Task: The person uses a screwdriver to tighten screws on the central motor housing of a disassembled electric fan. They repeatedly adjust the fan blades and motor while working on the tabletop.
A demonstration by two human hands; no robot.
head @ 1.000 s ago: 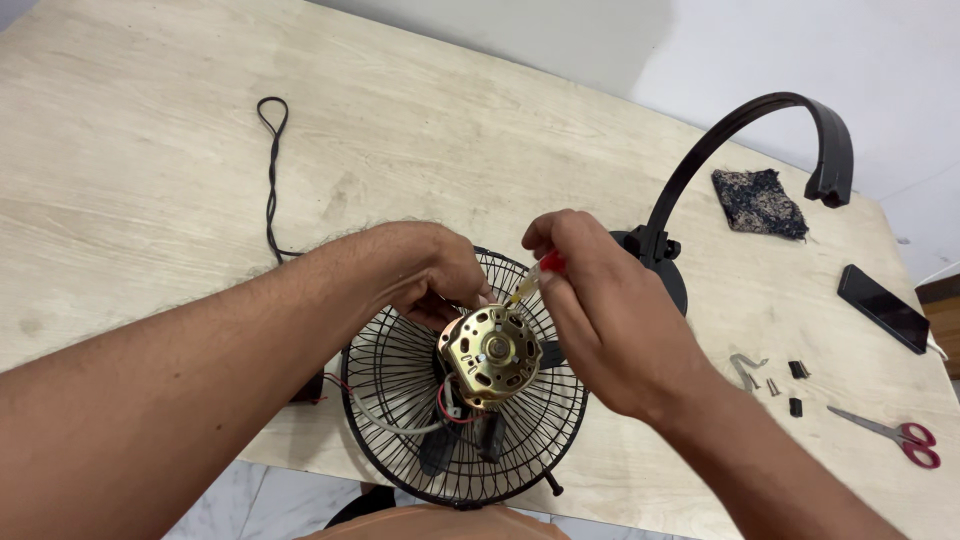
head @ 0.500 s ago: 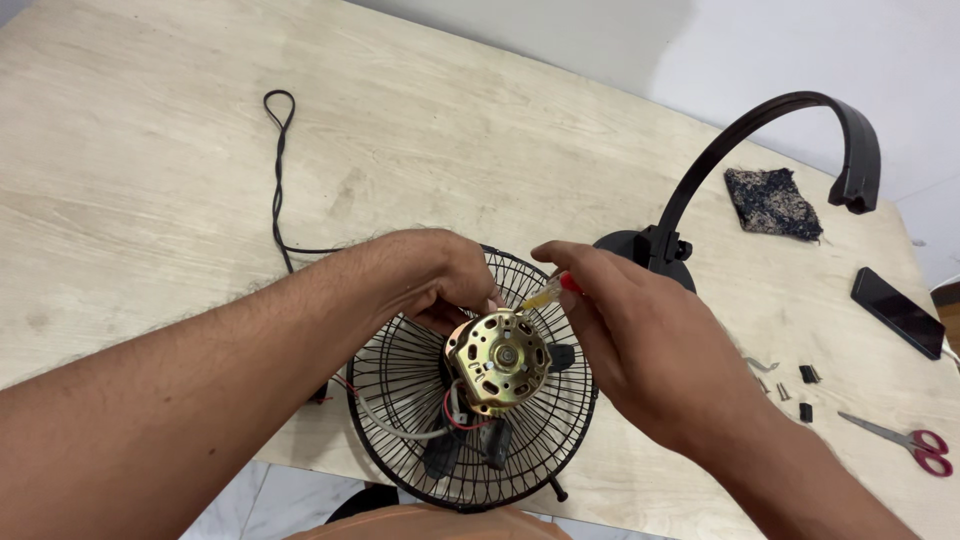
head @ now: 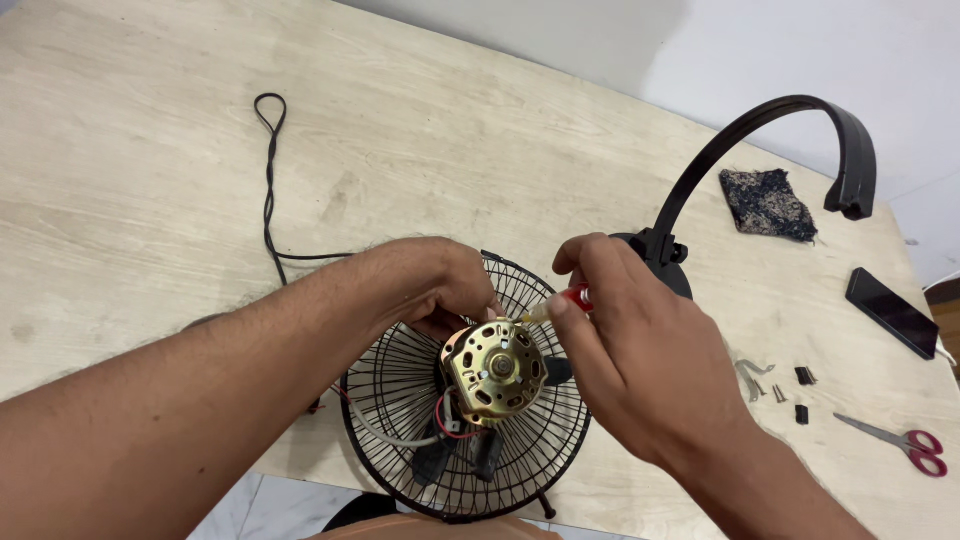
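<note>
A brass-coloured fan motor (head: 495, 370) sits in the middle of a round black wire fan grille (head: 400, 380) at the table's near edge. My left hand (head: 435, 285) grips the back of the motor from the left. My right hand (head: 640, 350) is closed on a small red-handled screwdriver (head: 560, 303) whose tip touches the motor's upper edge. Red, black and grey wires (head: 445, 425) hang below the motor.
A black power cord (head: 270, 180) loops across the light wooden table (head: 150, 150). To the right stand a curved black fan stand (head: 760, 140), a dark cloth (head: 768, 203), a black phone (head: 892, 312), small screws and clips (head: 775, 380), and red-handled scissors (head: 900, 438).
The view has shifted slightly. My right hand with the screwdriver has stayed at the motor's top edge; my left hand keeps its grip.
</note>
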